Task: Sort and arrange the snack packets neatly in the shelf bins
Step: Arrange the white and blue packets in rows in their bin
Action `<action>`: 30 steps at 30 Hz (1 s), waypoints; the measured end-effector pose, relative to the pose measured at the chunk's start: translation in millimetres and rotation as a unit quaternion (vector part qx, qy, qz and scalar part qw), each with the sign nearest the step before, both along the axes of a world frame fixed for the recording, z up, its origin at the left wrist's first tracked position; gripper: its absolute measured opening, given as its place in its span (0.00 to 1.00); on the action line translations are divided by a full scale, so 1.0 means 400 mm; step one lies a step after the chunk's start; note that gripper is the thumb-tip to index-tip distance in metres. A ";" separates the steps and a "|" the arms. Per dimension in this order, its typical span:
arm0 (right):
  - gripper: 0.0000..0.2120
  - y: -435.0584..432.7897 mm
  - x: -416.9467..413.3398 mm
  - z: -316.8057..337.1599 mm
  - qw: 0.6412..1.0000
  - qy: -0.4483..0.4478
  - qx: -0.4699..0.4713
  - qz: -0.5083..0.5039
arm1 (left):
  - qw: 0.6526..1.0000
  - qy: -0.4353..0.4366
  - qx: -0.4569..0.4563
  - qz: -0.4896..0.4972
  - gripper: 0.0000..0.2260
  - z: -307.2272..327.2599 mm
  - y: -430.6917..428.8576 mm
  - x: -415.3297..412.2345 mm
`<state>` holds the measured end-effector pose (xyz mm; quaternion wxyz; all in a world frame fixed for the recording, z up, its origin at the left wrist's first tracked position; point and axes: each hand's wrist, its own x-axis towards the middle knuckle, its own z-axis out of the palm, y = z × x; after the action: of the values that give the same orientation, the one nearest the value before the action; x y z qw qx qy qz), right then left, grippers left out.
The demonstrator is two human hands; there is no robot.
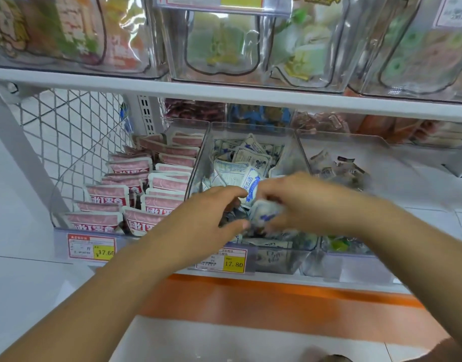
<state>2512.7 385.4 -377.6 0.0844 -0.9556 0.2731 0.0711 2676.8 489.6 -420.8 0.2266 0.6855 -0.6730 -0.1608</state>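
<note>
Blue pkts (251, 155), tag (224, 259) 17.80

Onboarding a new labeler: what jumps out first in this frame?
Dead centre, the left hand and right hand grip a bunch of blue-and-white packets over the jumbled middle bin. Beside it, pink packets stand in tidy rows in the left bin. Yellow price tags mark the bin fronts.

Open-top mid bin (251, 126) w/ shelf (224, 96) above
</note>
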 end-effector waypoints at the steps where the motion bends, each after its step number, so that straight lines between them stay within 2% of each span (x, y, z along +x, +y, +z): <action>1: 0.07 0.004 0.023 -0.034 0.999 0.025 0.002 0.027 | 1.000 0.004 0.002 -0.003 0.26 -0.003 0.001 -0.002; 2: 0.04 -0.001 0.037 -0.059 0.998 0.051 0.009 0.045 | 1.000 0.006 0.008 -0.008 0.29 -0.006 0.003 -0.004; 4: 0.08 -0.028 0.037 -0.043 0.993 0.078 0.080 0.037 | 0.999 -0.016 0.017 -0.027 0.35 -0.011 0.003 -0.009; 6: 0.09 -0.070 0.022 0.025 0.982 0.042 0.186 -0.003 | 0.998 -0.048 0.020 -0.041 0.37 -0.014 0.000 -0.014; 7: 0.08 -0.091 0.013 0.058 0.977 0.024 0.210 -0.010 | 0.997 -0.059 0.019 -0.045 0.37 -0.014 -0.003 -0.019; 9: 0.11 -0.124 0.001 0.095 0.984 0.048 0.170 0.005 | 0.995 -0.081 0.003 -0.059 0.34 -0.016 -0.012 -0.031; 11: 0.15 -0.137 0.006 0.075 0.984 0.144 0.099 0.032 | 0.990 -0.111 -0.021 -0.082 0.26 -0.024 -0.021 -0.039; 13: 0.18 -0.140 0.019 0.035 0.970 0.238 0.042 0.041 | 0.985 -0.138 -0.029 -0.100 0.20 -0.038 -0.029 -0.038; 16: 0.20 -0.157 0.039 -0.017 0.954 0.291 -0.022 0.072 | 0.981 -0.152 -0.032 -0.117 0.19 -0.051 -0.036 -0.033; 19: 0.17 -0.178 0.066 -0.037 0.935 0.333 -0.070 0.103 | 0.982 -0.140 -0.029 -0.120 0.20 -0.056 -0.040 -0.028; 21: 0.13 -0.182 0.068 -0.043 0.945 0.300 -0.067 0.111 | 0.983 -0.135 -0.028 -0.123 0.20 -0.055 -0.039 -0.024; 25: 0.05 -0.197 0.019 0.001 0.987 0.144 0.040 0.054 | 0.984 -0.123 -0.025 -0.122 0.15 -0.052 -0.037 -0.020; 30: 0.05 -0.171 -0.050 0.096 0.987 -0.020 0.157 -0.016 | 0.985 -0.124 -0.015 -0.118 0.16 -0.053 -0.037 -0.021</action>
<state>2492.7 316.9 -339.3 0.2399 -0.9274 0.2717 0.0929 2668.5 474.8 -442.1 0.1310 0.6122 -0.7746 -0.0901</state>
